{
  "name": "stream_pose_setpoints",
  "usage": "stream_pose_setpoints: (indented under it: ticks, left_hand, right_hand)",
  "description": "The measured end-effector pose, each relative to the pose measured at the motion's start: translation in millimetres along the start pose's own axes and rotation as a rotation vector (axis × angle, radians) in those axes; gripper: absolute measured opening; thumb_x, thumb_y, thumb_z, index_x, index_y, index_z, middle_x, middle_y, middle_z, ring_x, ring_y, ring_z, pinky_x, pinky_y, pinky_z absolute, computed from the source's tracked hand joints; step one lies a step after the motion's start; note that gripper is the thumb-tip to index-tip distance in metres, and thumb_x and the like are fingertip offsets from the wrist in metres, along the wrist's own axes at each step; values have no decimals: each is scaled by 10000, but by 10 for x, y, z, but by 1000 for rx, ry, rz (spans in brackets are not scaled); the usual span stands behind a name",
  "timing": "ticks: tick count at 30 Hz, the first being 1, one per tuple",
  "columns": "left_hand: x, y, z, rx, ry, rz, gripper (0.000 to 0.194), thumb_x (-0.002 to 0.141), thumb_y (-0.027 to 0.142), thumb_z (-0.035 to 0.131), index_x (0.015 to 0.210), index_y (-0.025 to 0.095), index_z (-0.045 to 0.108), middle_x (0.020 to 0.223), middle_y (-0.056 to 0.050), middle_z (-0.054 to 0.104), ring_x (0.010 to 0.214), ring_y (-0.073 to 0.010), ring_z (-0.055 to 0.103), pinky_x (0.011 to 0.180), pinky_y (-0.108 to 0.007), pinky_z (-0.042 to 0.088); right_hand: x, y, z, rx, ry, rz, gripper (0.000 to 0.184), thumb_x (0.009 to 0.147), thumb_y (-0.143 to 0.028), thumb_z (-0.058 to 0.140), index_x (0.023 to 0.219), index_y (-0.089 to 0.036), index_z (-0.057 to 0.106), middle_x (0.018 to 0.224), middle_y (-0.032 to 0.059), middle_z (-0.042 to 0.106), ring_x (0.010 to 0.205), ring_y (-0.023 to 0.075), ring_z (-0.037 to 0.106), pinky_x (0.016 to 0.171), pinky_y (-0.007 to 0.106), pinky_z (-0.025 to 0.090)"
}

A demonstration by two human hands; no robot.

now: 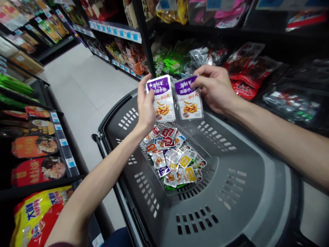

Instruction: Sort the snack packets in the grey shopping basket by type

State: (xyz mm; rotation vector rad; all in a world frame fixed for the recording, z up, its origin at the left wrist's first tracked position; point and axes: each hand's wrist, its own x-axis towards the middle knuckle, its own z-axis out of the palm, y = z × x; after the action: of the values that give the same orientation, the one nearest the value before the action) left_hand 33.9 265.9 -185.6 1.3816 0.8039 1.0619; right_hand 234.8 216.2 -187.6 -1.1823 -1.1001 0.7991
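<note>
My left hand [147, 106] is closed on a white and purple snack packet [162, 103], thumb across its front. Beside it, my right hand [214, 87] pinches a second packet of the same design [189, 99] by its upper right corner. The two packets hang side by side, fronts facing me, over a grey shopping basket [231, 212]. On the basket's floor lies a loose pile of small snack packets [173, 156] in white, red, yellow, purple and blue.
Behind the basket, a low shelf holds red packets [250, 72] and green packets [177, 56]. Left stands another shelf with bowl-shaped packs [38, 145] and a big yellow and red bag [38, 216]. A tiled aisle floor [74, 75] runs between the shelves.
</note>
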Motion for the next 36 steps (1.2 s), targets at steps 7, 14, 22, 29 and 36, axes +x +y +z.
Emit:
stream_pose_setpoints:
  ticks: [7, 14, 22, 29, 36]
  left_hand:
    - [114, -181, -28, -73, 10, 140, 474, 900, 457, 539, 1351, 314, 497, 1177, -47, 667, 1072, -256, 648, 931, -410, 525]
    - [87, -225, 32, -67, -124, 89, 288, 888, 409, 604, 1104, 218, 619, 1034, -71, 721, 988, -231, 676, 865, -382, 546]
    - [80, -167, -28, 33, -82, 93, 216, 865, 399, 694, 905, 189, 659, 938, -52, 733, 891, -168, 684, 799, -300, 555]
    - [14, -68, 4, -23, -171, -26, 334, 836, 465, 729, 1006, 179, 706, 885, -56, 764, 866, -175, 722, 775, -315, 580]
    - [-10, -90, 56, -29, -172, -59, 405, 883, 527, 650, 1117, 201, 706, 998, -67, 770, 907, -190, 723, 748, -314, 590]
  right_hand:
    - [45, 74, -3, 107, -3, -19, 271, 697, -272, 841, 763, -237, 580, 678, -6, 582, 686, 174, 602, 634, 357, 543]
    - [-27, 16, 71, 183, -107, 20, 352, 666, -345, 907, 802, -220, 608, 777, -13, 643, 747, 154, 658, 645, 306, 609]
    - [-29, 47, 80, 129, -102, -39, 320, 674, -374, 910, 822, -197, 689, 817, 24, 704, 760, 168, 690, 630, 300, 624]
    - [-28, 22, 76, 142, -105, -19, 330, 718, -475, 859, 851, -206, 722, 836, 20, 728, 745, 170, 711, 604, 303, 634]
    - [-47, 3, 90, 44, -12, -81, 364, 592, -378, 950, 816, -201, 725, 767, 10, 722, 681, 153, 685, 538, 260, 610]
